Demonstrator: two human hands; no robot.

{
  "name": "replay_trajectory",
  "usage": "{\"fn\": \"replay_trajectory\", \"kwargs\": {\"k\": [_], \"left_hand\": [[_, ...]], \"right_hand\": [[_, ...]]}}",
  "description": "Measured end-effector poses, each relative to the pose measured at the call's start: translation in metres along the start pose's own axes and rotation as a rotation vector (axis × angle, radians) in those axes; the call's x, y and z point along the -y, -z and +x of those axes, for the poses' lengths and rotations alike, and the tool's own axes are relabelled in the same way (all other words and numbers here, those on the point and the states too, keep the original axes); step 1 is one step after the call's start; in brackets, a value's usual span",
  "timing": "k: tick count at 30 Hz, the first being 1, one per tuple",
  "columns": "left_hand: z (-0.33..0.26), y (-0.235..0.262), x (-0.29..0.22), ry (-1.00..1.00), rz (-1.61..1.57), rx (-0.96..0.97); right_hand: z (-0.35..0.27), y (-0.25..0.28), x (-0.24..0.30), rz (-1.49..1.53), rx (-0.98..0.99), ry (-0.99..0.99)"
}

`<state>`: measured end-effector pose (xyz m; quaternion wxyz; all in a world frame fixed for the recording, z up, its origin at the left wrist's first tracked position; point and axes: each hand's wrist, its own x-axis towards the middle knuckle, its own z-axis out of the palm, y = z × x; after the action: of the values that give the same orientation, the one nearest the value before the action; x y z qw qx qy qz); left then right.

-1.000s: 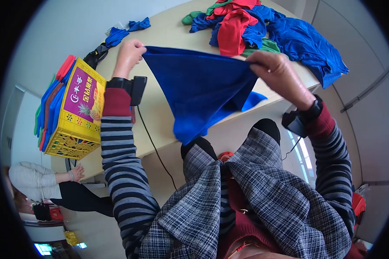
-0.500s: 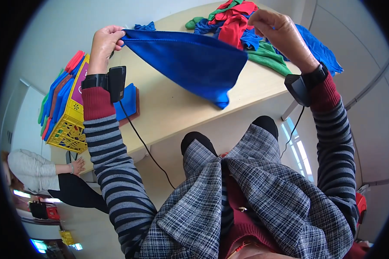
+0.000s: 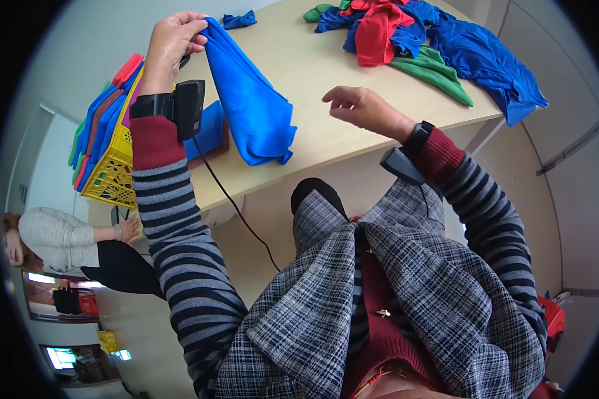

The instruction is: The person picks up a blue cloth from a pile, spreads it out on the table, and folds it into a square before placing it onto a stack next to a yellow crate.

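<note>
My left hand (image 3: 173, 46), raised over the far left of the table, pinches a corner of a blue cloth (image 3: 249, 100). The cloth hangs from that grip in a long fold, its lower end loose near the table's front edge. To the right of it, my right hand (image 3: 369, 113) hovers with fingers apart and nothing in them. Beside my left wrist lies a stack of folded cloths (image 3: 211, 130), blue on top and brown beneath, partly hidden by the wrist device and the hanging cloth.
Crumpled red, green and blue cloths (image 3: 383, 36) heap at the table's (image 3: 313, 73) far right. A small bunched blue cloth (image 3: 239, 20) lies at the back. On the left stands a yellow crate (image 3: 116, 169) of folded cloths. Another person (image 3: 60, 243) rests a hand on the table. A black cable (image 3: 236, 206) trails from my left wrist.
My right hand has come down and left from near the heap. The blue cloth, earlier spread out sideways, now hangs down from my left hand.
</note>
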<state>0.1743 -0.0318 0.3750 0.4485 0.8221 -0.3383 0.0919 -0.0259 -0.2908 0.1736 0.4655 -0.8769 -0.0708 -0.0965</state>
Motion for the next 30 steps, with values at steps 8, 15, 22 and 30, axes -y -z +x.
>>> {"fn": "replay_trajectory", "kwargs": {"k": [8, 15, 22, 30], "left_hand": [[-0.011, 0.020, -0.013, -0.068, -0.138, 0.069], [-0.008, 0.013, -0.015, -0.078, -0.155, 0.078], [-0.004, 0.007, -0.005, -0.084, -0.195, 0.067], [-0.022, -0.043, 0.091, 0.027, 0.767, -0.204]], "right_hand": [[0.017, -0.033, -0.037, 0.032, -0.193, 0.083], [-0.011, -0.049, -0.036, 0.150, -0.079, 0.035], [-0.019, -0.042, -0.030, 0.420, -0.026, -0.048], [-0.033, -0.007, -0.001, 0.442, 0.025, -0.158]]}}
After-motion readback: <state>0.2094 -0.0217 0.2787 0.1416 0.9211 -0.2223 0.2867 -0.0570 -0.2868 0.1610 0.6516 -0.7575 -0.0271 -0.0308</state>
